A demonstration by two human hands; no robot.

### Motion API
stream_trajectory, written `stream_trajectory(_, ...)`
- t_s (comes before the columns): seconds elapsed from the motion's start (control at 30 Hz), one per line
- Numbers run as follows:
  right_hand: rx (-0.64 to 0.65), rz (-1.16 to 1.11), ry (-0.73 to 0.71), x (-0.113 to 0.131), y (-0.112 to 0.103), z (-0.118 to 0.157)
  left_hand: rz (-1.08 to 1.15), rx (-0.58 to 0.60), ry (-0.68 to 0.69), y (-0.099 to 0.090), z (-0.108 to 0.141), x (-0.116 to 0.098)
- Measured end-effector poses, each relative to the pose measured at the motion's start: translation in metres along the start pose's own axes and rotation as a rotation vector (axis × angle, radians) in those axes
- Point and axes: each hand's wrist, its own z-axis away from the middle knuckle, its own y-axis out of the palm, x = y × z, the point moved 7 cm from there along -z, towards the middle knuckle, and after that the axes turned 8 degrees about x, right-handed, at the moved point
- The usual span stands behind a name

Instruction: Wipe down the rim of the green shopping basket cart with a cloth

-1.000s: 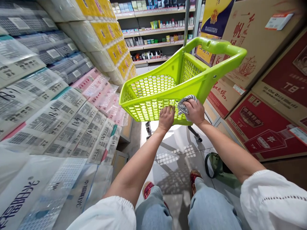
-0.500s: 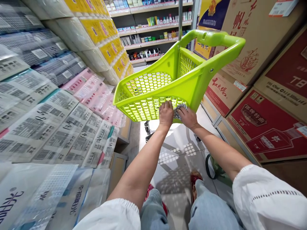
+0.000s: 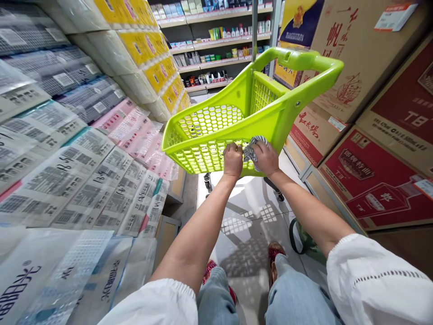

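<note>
In front of me stands a lime-green plastic shopping cart (image 3: 287, 119), side-on, with honeycomb-patterned basket walls. My left hand (image 3: 233, 159) is closed on the lattice of its near side wall, fingers hooked at the holes. A crumpled striped grey-and-white cloth (image 3: 251, 150) is bunched in my right hand (image 3: 265, 157), which is closed around it and pressed against the same wall, just right of my left hand. The fingertips of both hands are partly hidden.
Packaged textiles (image 3: 98, 180) are stacked along the left, with yellow tissue packs (image 3: 145, 49) behind. Liquor cartons (image 3: 372, 176) line the right. Shelves (image 3: 216, 43) of bottles and tubes stand at the back. A green bag (image 3: 309, 243) lies on the floor by my right foot.
My right hand and the cloth have shifted slightly up and to the right on the cart's wall, with more cloth showing above the fingers. My left hand stays on the lattice.
</note>
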Motion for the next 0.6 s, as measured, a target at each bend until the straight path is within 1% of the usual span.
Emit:
stream_trajectory(0.1, 0.154, 0.018, -0.068, 0.012, 0.032, 0.022, 0.023, -0.001, -0.008, 0.001, 0.0, 0.001)
stream_trajectory(0.13, 0.194, 0.023, -0.085, 0.015, 0.04, 0.029, 0.023, -0.003, -0.008, 0.0, 0.0, 0.001)
stream_trajectory(0.17, 0.219, 0.026, -0.094, 0.016, 0.044, 0.034, 0.019, -0.007, -0.004, 0.0, 0.0, 0.0)
stream_trajectory(0.23, 0.218, 0.024, -0.094, 0.015, 0.042, 0.037, -0.001, -0.017, 0.012, -0.003, 0.002, -0.002)
stream_trajectory(0.27, 0.197, 0.02, -0.087, 0.013, 0.036, 0.035, -0.013, -0.019, 0.019, -0.005, 0.003, -0.003)
stream_trajectory(0.33, 0.132, 0.009, -0.064, 0.006, 0.016, 0.026, -0.04, -0.01, 0.03, -0.01, 0.006, -0.005)
stream_trajectory(0.43, 0.01, -0.004, -0.035, -0.007, -0.024, 0.008, -0.091, 0.036, 0.043, -0.026, 0.01, -0.012)
stream_trajectory(0.5, -0.082, -0.012, -0.016, -0.014, -0.053, -0.002, -0.108, 0.047, 0.071, -0.045, 0.01, -0.022)
stream_trajectory(0.53, -0.127, -0.016, -0.005, -0.017, -0.066, -0.006, -0.101, 0.03, 0.093, -0.057, 0.008, -0.028)
stream_trajectory(0.6, -0.206, -0.022, 0.02, -0.02, -0.087, -0.014, -0.044, -0.066, 0.132, -0.084, 0.0, -0.043)
